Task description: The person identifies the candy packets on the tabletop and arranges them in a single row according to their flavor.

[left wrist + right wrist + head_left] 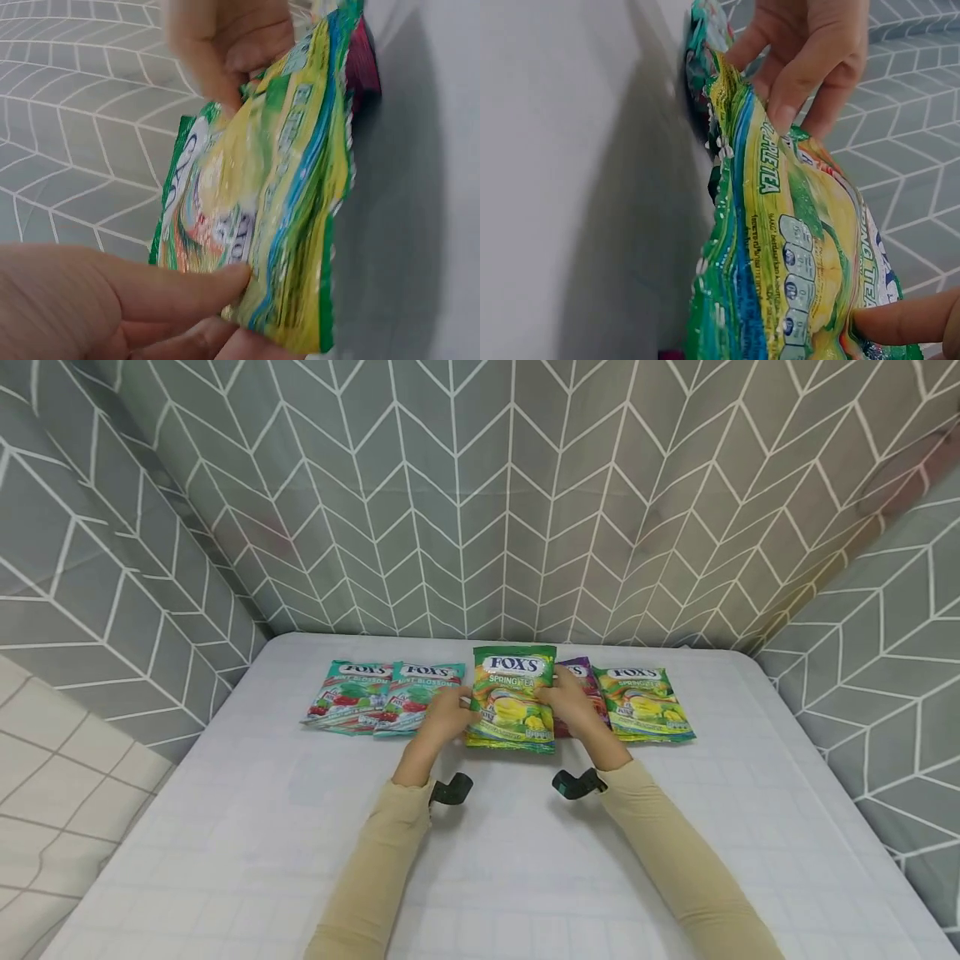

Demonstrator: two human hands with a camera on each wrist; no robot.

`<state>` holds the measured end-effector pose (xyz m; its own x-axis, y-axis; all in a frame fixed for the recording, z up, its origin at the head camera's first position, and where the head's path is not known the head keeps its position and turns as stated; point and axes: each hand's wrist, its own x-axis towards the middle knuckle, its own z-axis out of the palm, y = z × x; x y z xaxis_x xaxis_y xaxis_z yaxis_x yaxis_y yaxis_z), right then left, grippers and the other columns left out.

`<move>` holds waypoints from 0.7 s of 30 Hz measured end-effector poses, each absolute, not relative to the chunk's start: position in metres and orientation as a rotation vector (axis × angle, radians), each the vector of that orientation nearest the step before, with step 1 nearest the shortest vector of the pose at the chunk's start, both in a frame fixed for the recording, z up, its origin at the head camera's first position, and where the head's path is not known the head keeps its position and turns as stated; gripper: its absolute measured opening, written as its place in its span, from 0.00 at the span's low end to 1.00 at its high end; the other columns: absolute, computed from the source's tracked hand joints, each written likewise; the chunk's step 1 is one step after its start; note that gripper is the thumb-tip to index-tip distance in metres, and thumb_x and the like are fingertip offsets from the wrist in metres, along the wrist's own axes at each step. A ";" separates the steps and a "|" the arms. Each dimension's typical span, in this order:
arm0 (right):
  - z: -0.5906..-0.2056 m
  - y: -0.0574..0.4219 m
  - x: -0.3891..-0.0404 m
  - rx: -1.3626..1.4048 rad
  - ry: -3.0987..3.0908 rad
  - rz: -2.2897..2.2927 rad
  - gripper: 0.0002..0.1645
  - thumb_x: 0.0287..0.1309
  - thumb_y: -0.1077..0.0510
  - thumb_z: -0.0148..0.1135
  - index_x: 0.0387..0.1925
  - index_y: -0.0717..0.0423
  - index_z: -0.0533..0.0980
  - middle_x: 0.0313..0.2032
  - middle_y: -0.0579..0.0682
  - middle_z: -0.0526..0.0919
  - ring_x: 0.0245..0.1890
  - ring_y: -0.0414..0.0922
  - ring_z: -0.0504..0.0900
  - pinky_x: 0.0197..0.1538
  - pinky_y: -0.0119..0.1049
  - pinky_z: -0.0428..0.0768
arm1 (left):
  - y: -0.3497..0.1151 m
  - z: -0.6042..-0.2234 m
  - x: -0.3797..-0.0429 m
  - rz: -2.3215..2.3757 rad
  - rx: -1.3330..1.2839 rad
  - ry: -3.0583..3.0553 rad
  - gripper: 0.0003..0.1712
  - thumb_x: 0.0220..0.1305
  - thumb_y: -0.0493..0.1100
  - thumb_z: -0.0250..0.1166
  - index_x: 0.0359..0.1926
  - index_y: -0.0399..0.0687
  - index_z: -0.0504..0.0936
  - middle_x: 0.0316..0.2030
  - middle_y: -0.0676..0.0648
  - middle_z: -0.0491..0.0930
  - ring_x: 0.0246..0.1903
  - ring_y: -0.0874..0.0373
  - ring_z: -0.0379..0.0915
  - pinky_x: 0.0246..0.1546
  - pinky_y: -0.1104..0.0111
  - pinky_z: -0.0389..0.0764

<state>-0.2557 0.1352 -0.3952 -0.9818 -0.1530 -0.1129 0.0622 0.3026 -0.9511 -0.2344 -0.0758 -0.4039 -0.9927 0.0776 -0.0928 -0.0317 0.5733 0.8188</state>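
A green and yellow candy bag (pixel 512 697) marked Fox's Spring Tea is held upright between both hands at the middle of the table's far side. My left hand (pixel 448 717) pinches its left edge, thumb (pixel 187 292) on the printed front. On the opposite edge my right hand (pixel 567 700) grips it, a fingertip (pixel 885 319) showing against the front in the right wrist view. Behind the held bag and the right hand, a purple candy bag (pixel 581 672) is partly hidden. A teal Mint Blossom candy bag (pixel 420 689) lies just left of the left hand.
Another teal candy bag (pixel 345 697) lies at the far left, overlapped by its neighbour. A second Spring Tea bag (pixel 645 706) lies right of the purple one. The white table (pixel 517 860) ends at a grey patterned curtain (pixel 480 510), with curtains on both sides.
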 end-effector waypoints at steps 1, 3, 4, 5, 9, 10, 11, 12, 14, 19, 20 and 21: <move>-0.397 0.132 -0.260 -0.075 2.379 -1.756 0.36 0.67 0.65 0.50 0.71 0.69 0.50 0.62 0.71 0.64 0.59 0.62 0.69 0.59 0.53 0.70 | -0.076 -0.404 -0.236 1.364 0.026 2.737 0.26 0.59 0.34 0.67 0.59 0.32 0.75 0.47 0.35 0.80 0.38 0.46 0.79 0.36 0.60 0.80; -0.399 0.126 -0.268 -0.043 2.378 -1.745 0.35 0.66 0.65 0.50 0.70 0.69 0.51 0.61 0.70 0.65 0.57 0.60 0.69 0.58 0.53 0.71 | -0.076 -0.406 -0.238 1.314 -0.015 2.826 0.25 0.58 0.34 0.67 0.57 0.32 0.77 0.45 0.36 0.81 0.35 0.48 0.78 0.33 0.61 0.78; -0.401 0.124 -0.272 -0.031 2.371 -1.745 0.35 0.66 0.65 0.51 0.70 0.69 0.52 0.61 0.69 0.65 0.57 0.60 0.69 0.58 0.53 0.71 | -0.076 -0.407 -0.239 1.284 -0.038 2.871 0.24 0.58 0.34 0.68 0.57 0.32 0.78 0.43 0.37 0.81 0.33 0.50 0.76 0.30 0.63 0.77; -0.402 0.122 -0.275 -0.020 2.365 -1.744 0.35 0.65 0.65 0.51 0.70 0.69 0.52 0.61 0.69 0.64 0.57 0.60 0.69 0.57 0.53 0.71 | -0.076 -0.408 -0.240 1.260 -0.066 2.906 0.24 0.58 0.34 0.68 0.56 0.33 0.78 0.41 0.39 0.82 0.29 0.51 0.75 0.26 0.65 0.74; -0.410 0.115 -0.286 0.010 2.383 -1.727 0.34 0.63 0.66 0.51 0.69 0.71 0.54 0.60 0.69 0.65 0.54 0.58 0.69 0.55 0.52 0.73 | -0.074 -0.412 -0.242 1.168 -0.143 3.001 0.23 0.57 0.35 0.68 0.55 0.37 0.81 0.33 0.40 0.84 0.17 0.60 0.63 0.15 0.71 0.60; -0.411 0.114 -0.288 0.017 2.394 -1.719 0.34 0.63 0.67 0.52 0.68 0.71 0.55 0.58 0.68 0.66 0.53 0.57 0.70 0.55 0.51 0.73 | -0.074 -0.413 -0.242 1.155 -0.148 3.016 0.22 0.56 0.34 0.67 0.55 0.38 0.81 0.34 0.40 0.84 0.15 0.60 0.60 0.14 0.71 0.57; -0.413 0.113 -0.289 0.015 2.413 -1.705 0.32 0.62 0.68 0.52 0.67 0.72 0.57 0.57 0.68 0.68 0.51 0.56 0.71 0.54 0.50 0.74 | -0.074 -0.414 -0.242 1.150 -0.155 3.027 0.22 0.56 0.34 0.67 0.54 0.38 0.82 0.35 0.40 0.84 0.14 0.60 0.59 0.13 0.71 0.55; -0.414 0.111 -0.290 0.010 2.433 -1.691 0.31 0.61 0.69 0.52 0.65 0.73 0.59 0.55 0.68 0.69 0.49 0.55 0.71 0.53 0.49 0.75 | -0.073 -0.414 -0.243 1.145 -0.158 3.042 0.22 0.56 0.33 0.66 0.54 0.38 0.82 0.37 0.39 0.85 0.14 0.61 0.59 0.12 0.72 0.54; -0.416 0.109 -0.292 -0.008 2.468 -1.667 0.29 0.60 0.70 0.52 0.62 0.75 0.62 0.52 0.68 0.72 0.46 0.54 0.73 0.51 0.47 0.76 | -0.073 -0.416 -0.243 1.156 -0.164 3.060 0.21 0.55 0.32 0.65 0.53 0.37 0.82 0.40 0.38 0.84 0.15 0.59 0.60 0.13 0.71 0.54; -0.418 0.103 -0.293 -0.045 2.691 -1.461 0.22 0.57 0.69 0.56 0.53 0.76 0.69 0.44 0.66 0.76 0.38 0.52 0.73 0.45 0.45 0.77 | -0.072 -0.420 -0.245 1.155 -0.183 3.093 0.19 0.56 0.30 0.65 0.51 0.35 0.83 0.44 0.37 0.83 0.23 0.53 0.71 0.16 0.68 0.64; -0.418 0.102 -0.292 -0.046 2.738 -1.412 0.20 0.57 0.68 0.57 0.51 0.75 0.71 0.42 0.66 0.77 0.37 0.52 0.73 0.43 0.44 0.78 | -0.072 -0.421 -0.245 1.152 -0.190 3.095 0.19 0.56 0.30 0.65 0.51 0.34 0.83 0.45 0.37 0.83 0.26 0.52 0.74 0.18 0.67 0.67; -0.417 0.101 -0.292 -0.051 2.775 -1.372 0.18 0.57 0.67 0.58 0.49 0.75 0.71 0.40 0.65 0.77 0.35 0.52 0.73 0.41 0.44 0.78 | -0.072 -0.422 -0.246 1.154 -0.197 3.095 0.19 0.57 0.30 0.65 0.51 0.34 0.82 0.45 0.36 0.83 0.28 0.51 0.76 0.20 0.65 0.71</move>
<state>-0.2924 0.1009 -0.4175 -0.9984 -0.0501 -0.0264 -0.0094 0.6069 -0.7947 -0.2457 -0.0716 -0.4221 -0.9790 -0.1686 0.1145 -0.0524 0.7513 0.6579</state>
